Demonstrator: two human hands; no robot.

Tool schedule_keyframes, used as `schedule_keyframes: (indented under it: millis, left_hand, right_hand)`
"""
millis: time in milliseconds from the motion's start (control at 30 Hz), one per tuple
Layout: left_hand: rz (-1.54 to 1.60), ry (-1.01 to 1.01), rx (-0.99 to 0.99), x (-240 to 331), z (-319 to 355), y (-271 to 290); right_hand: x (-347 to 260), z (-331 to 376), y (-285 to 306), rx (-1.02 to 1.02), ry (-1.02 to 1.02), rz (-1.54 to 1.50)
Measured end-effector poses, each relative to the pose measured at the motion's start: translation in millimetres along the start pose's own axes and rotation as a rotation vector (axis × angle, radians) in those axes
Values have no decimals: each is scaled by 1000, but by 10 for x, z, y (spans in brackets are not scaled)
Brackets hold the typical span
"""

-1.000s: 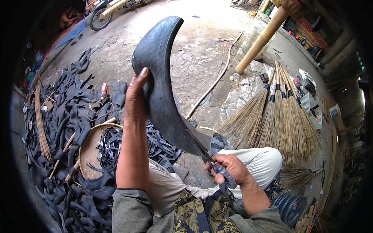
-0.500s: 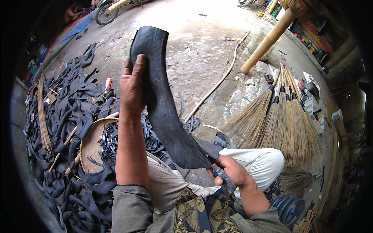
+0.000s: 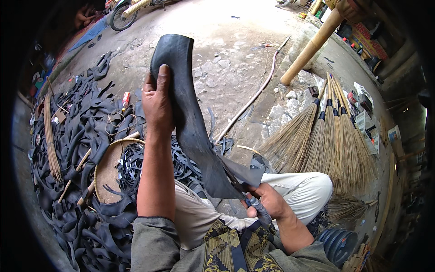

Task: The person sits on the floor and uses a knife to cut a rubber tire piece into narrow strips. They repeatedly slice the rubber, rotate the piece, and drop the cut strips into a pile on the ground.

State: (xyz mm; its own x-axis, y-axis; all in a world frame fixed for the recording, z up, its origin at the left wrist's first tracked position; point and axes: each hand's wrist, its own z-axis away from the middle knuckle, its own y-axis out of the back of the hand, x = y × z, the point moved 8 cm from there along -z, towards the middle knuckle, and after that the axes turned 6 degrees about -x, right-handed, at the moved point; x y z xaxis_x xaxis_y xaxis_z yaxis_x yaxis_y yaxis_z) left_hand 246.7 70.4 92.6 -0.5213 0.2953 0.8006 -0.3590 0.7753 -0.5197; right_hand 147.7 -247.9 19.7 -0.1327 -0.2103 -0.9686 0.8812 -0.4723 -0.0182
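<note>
The dark grey short-sleeved fabric shirt (image 3: 153,242) has darker sleeve hems (image 3: 156,217) and a black-and-gold patterned cloth front panel (image 3: 218,251) beside a navy vertical band (image 3: 236,257); the cloth trousers (image 3: 304,190) are off-white.

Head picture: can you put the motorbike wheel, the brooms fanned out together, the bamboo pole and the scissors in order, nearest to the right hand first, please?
From the right hand:
1. Scissors: held in it.
2. Brooms: ahead and to the right.
3. Bamboo pole: slanting, farther ahead, beyond the brooms.
4. Motorbike wheel: far ahead, top left.
</note>
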Motion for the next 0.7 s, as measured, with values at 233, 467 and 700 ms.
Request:
schedule_keyframes:
  millis: [233,467,700]
  left_hand:
    - [-51,-38,-26,-205,105,-174]
    - [-36,-69,26,-201,96,-150]
    - [-33,3,-1,-296,211,-268]
  right_hand:
    - [-140,7,25,168,169,251]
    - [-6,12,44,99,18,55]
    - [-189,-88,60,162,94,4]
